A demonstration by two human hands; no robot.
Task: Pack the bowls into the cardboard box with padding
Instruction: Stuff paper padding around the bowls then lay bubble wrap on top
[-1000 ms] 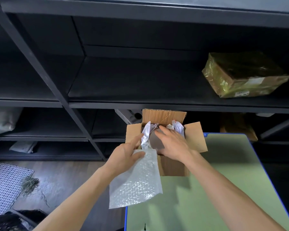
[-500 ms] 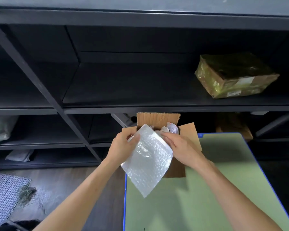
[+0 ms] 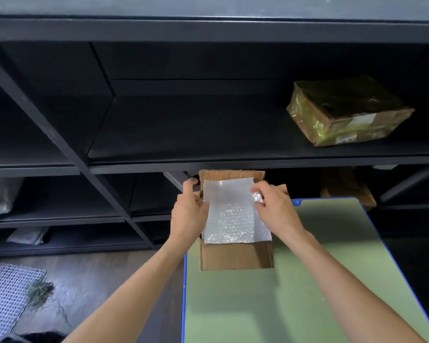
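An open cardboard box (image 3: 235, 256) stands at the far left corner of the green table (image 3: 282, 293). A clear bubble wrap sheet (image 3: 230, 216) lies spread flat over the box's opening and hides what is inside, so no bowl shows. My left hand (image 3: 188, 214) pinches the sheet's left edge. My right hand (image 3: 275, 209) grips its upper right corner, where the wrap is crumpled. The box's back flap (image 3: 230, 175) stands upright behind the sheet.
Dark metal shelving (image 3: 208, 164) rises just behind the box. A parcel wrapped in yellowish film (image 3: 347, 112) sits on the shelf at upper right. White bags (image 3: 0, 196) lie on the lower left shelves. A mesh mat (image 3: 5, 293) lies on the floor at left.
The bubble wrap hung from my left hand beside the box a second ago. Both hands then took it, lifted it and spread it flat over the box opening, covering the paper and the grey thing inside.
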